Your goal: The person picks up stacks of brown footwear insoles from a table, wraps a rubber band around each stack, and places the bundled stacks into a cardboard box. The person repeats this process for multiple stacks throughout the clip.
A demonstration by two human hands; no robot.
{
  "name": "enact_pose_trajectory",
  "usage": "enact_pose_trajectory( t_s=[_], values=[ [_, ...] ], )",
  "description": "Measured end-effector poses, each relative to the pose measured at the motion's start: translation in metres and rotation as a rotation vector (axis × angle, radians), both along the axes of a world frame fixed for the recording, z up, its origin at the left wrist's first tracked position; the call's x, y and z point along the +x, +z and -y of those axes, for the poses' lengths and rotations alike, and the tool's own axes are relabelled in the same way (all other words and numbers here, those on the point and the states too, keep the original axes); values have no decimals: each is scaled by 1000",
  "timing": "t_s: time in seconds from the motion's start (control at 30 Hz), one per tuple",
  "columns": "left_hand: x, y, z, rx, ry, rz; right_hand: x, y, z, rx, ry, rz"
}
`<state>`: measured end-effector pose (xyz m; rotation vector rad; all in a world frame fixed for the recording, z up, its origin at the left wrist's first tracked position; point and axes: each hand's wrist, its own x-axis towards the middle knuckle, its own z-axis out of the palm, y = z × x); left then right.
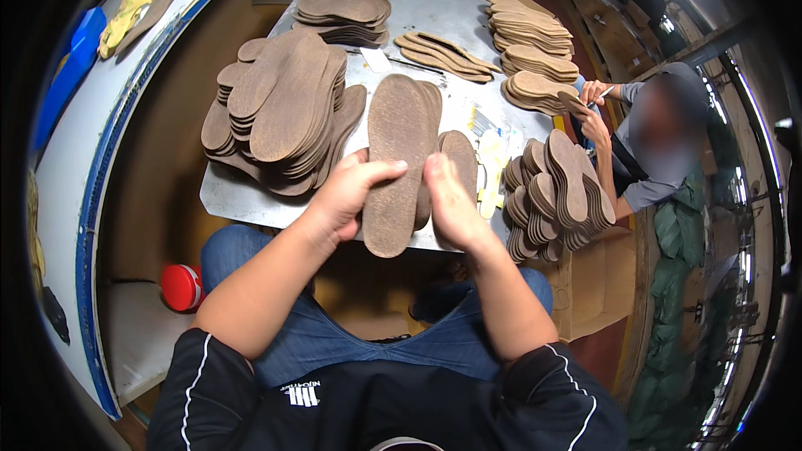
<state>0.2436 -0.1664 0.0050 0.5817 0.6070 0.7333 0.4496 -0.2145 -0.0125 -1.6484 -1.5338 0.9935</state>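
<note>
My left hand [344, 199] grips a brown speckled shoe insole [394, 129] by its left edge, thumb on top and fingers underneath. Behind it, shifted to the right, shows a second insole [433, 113]. My right hand [455, 210] is closed on the right side of this pair, its thumb at the edge and its fingers mostly hidden. One more insole [461, 154] lies past my right hand, partly covered by it. A large stack of brown insoles [288, 117] rises to the left, and fanned piles of insoles [560, 192] stand to the right.
The metal table [439, 8] carries more insole stacks [342, 12] at the far left and lighter ones [526, 29] at the far right. A co-worker [668, 134] holds an insole and a thin white tool at right. A red round container [181, 286] is low at left.
</note>
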Motion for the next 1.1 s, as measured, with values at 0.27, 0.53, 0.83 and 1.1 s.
enact_pose_trajectory(
  t_s=[0.27,0.53,0.83,1.1],
  values=[
    [-54,21,-42,188,357,65,16,-43,-125,479,-120,631],
    [-61,26,-53,289,441,-33,-43,-80,-172,317,30,1041],
    [-42,21,-49,208,318,-37,-14,-60,-147,234,-188,434],
    [-26,14,-39,219,257,-111,23,-12,-96,171,-305,-392]
  ],
)
